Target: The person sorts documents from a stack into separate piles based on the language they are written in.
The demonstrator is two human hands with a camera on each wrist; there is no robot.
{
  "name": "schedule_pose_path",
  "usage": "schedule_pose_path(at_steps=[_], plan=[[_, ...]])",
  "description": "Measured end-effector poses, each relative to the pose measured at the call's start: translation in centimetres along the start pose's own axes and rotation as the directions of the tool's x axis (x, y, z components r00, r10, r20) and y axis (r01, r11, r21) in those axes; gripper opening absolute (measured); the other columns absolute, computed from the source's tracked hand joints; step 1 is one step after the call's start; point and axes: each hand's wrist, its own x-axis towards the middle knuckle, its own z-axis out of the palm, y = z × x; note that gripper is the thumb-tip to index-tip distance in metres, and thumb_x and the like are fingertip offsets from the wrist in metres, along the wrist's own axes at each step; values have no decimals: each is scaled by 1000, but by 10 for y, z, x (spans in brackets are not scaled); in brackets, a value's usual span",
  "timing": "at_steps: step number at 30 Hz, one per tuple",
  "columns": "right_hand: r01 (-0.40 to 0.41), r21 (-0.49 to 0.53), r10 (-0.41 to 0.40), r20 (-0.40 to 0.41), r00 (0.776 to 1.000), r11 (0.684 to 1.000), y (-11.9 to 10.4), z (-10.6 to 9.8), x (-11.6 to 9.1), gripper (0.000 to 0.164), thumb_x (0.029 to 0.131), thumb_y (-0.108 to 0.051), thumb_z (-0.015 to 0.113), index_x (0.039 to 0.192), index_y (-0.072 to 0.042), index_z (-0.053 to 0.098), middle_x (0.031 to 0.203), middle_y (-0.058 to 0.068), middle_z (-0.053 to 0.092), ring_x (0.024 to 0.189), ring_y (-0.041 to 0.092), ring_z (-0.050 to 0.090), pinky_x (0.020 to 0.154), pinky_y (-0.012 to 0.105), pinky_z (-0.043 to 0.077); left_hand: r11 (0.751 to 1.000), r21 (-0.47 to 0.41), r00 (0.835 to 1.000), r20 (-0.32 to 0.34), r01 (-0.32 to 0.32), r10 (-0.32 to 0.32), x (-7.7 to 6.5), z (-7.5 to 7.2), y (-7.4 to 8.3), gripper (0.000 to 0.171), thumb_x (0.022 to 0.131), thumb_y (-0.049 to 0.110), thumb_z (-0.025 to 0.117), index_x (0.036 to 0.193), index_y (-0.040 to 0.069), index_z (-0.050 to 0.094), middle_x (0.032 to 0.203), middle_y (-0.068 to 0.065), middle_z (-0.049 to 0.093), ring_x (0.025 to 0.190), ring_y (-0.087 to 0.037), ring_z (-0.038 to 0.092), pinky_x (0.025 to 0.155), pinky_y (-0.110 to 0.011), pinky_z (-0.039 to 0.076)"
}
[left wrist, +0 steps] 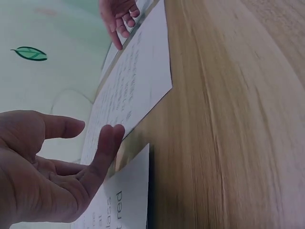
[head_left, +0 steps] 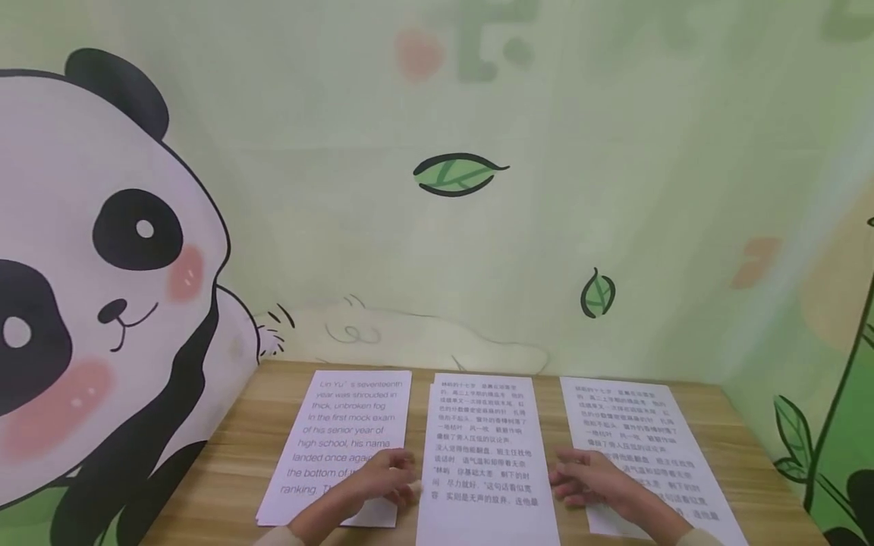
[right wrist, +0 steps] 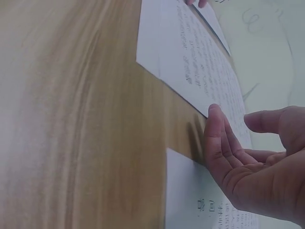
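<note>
Three paper stacks lie side by side on a wooden table. English print covers the left stack (head_left: 341, 432); the middle stack (head_left: 478, 462) and the right stack (head_left: 635, 432) carry Chinese print. My left hand (head_left: 382, 481) hovers between the left and middle stacks, its fingers loosely bent beside the middle stack's left edge. On the other side, my right hand (head_left: 594, 478) is over the inner edge of the right stack, fingers toward the middle stack. Both wrist views show thumb and fingers apart with nothing between them. Whether fingertips touch the middle paper's edges is hard to tell.
The wooden table (head_left: 218, 470) ends at a pale green backdrop (head_left: 614, 152) just behind the papers. A large panda (head_left: 123, 265) and leaves are printed on it. Bare wood (left wrist: 228, 119) extends along the near side of the sheets.
</note>
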Motion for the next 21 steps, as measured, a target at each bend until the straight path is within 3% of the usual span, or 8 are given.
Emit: schedule_pose_path(at_steps=[4, 9, 21], plan=[[-37, 4, 37, -5, 999, 999, 2, 3, 0, 73, 102, -17, 54, 152, 20, 16, 111, 14, 71, 90, 18, 72, 83, 35, 62, 999, 31, 999, 0, 35, -35, 7, 8, 0, 52, 98, 13, 61, 138, -16, 46, 105, -16, 66, 79, -21, 74, 69, -32, 61], [-16, 9, 16, 19, 1000, 1000, 4, 5, -2, 76, 102, -18, 55, 153, 19, 13, 111, 14, 70, 90, 17, 72, 84, 36, 62, 990, 110, 996, -28, 92, -90, 13, 13, 3, 59, 96, 17, 64, 144, -13, 46, 105, -9, 70, 72, -15, 66, 65, -28, 54], [-15, 16, 14, 68, 998, 1000, 6, 6, 0, 69, 103, -20, 54, 154, 14, 23, 111, 12, 69, 91, 16, 70, 83, 34, 62, 983, 91, 986, 12, 162, -163, 19, 18, 4, 62, 96, 20, 65, 147, -8, 45, 107, -8, 65, 74, -16, 60, 67, -25, 49]])
